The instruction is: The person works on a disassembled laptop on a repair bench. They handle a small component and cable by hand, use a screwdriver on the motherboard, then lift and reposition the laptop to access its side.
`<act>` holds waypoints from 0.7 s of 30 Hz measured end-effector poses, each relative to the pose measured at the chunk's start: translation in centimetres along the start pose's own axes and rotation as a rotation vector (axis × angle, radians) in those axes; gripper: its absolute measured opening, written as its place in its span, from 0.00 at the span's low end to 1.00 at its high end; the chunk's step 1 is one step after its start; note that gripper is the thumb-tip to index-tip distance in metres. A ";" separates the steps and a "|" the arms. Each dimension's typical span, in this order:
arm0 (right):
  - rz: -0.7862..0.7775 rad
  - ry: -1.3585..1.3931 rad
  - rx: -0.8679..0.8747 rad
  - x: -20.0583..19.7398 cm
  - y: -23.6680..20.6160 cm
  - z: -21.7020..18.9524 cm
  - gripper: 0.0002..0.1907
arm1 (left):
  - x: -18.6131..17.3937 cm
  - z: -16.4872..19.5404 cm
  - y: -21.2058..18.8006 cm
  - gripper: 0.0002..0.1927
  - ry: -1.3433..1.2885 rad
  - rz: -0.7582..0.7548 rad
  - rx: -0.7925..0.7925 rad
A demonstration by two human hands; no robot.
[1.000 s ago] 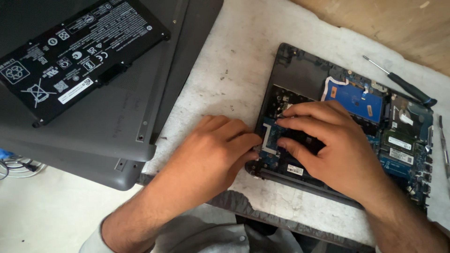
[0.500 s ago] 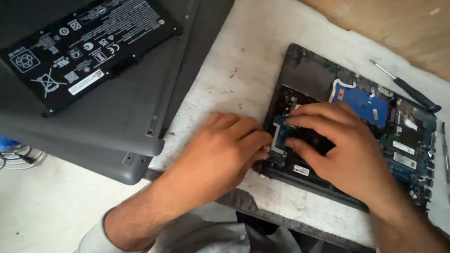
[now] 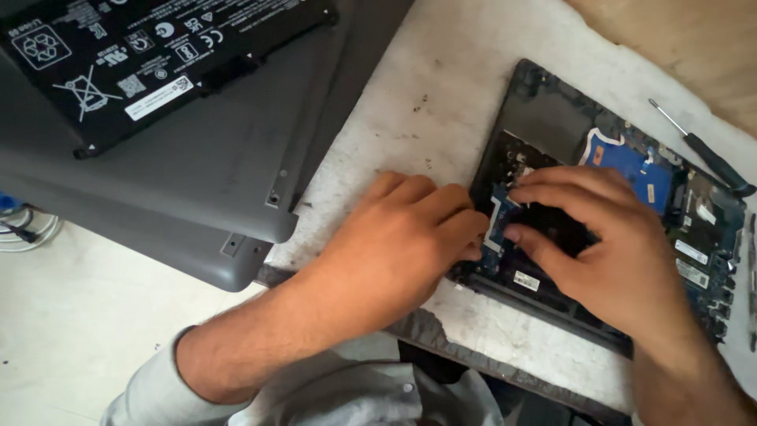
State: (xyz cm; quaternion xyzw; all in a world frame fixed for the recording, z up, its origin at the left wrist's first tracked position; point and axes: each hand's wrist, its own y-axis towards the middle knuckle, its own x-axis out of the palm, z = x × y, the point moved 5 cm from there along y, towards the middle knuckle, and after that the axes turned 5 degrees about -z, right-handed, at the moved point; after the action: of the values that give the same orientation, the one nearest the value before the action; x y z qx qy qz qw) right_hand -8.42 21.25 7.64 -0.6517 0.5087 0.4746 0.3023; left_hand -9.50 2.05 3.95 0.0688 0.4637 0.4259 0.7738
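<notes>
An opened laptop base lies on a white padded mat, its blue circuit boards exposed. My left hand rests at the base's left edge, fingers curled against a small blue board. My right hand lies over the middle of the base, fingertips pressing on the same small board from the right. What the fingertips pinch is hidden. A larger blue board shows just beyond my right hand.
A grey laptop cover lies at the left with a black battery pack on top. A black-handled screwdriver rests at the right of the base. White cables lie at the far left. Wooden surface at the top right.
The view has shifted slightly, so everything sits further right and lower. Both hands stay on the small blue board with only slight finger movement.
</notes>
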 end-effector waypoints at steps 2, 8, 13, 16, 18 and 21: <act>0.004 0.005 -0.010 0.0 0.0 0.0 0.18 | 0.0 0.0 0.1 0.08 0.004 0.007 0.000; -0.002 0.020 0.009 0.0 0.0 0.1 0.18 | 0.0 0.1 0.1 0.09 -0.012 0.000 -0.002; -0.003 0.014 0.014 0.0 -0.1 0.0 0.18 | -0.1 0.2 0.2 0.09 -0.026 -0.005 -0.004; 0.003 0.014 0.001 0.0 0.0 0.0 0.18 | -0.2 0.1 0.1 0.09 -0.034 -0.003 -0.008; 0.013 0.022 -0.016 0.1 0.1 -0.1 0.18 | -0.2 0.1 0.1 0.08 -0.027 0.003 -0.013; 0.022 0.033 -0.009 0.2 0.0 0.0 0.18 | -0.2 -0.1 0.0 0.09 -0.005 -0.001 -0.003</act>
State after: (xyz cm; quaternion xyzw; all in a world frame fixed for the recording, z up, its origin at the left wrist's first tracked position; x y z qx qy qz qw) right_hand -8.45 21.16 7.46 -0.6551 0.5186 0.4694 0.2855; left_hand -9.61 1.89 4.09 0.0686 0.4610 0.4262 0.7753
